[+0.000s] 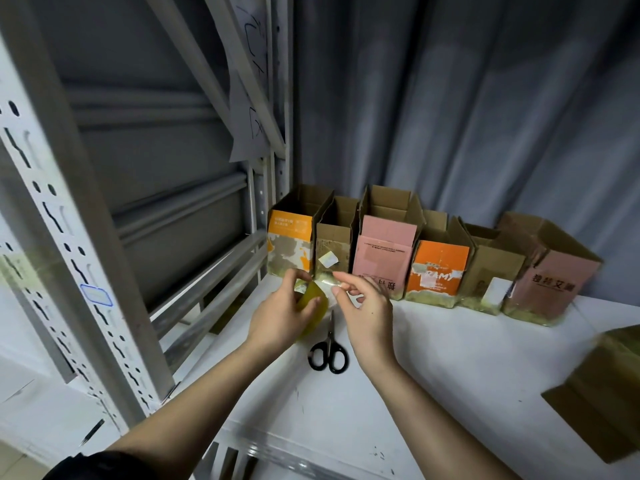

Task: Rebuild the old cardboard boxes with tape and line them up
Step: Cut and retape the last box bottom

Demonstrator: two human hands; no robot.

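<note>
Hands [280, 320] on tape [313, 306]; six boxes [438, 268]

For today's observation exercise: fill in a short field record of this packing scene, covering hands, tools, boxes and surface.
left hand: holds the tape roll
right hand: pinches the pulled-out tape end
scissors: lying shut on the white table, between the hands
boxes in row: six, open tops, along the curtain
extra box: at the right edge, apart from the row
</note>
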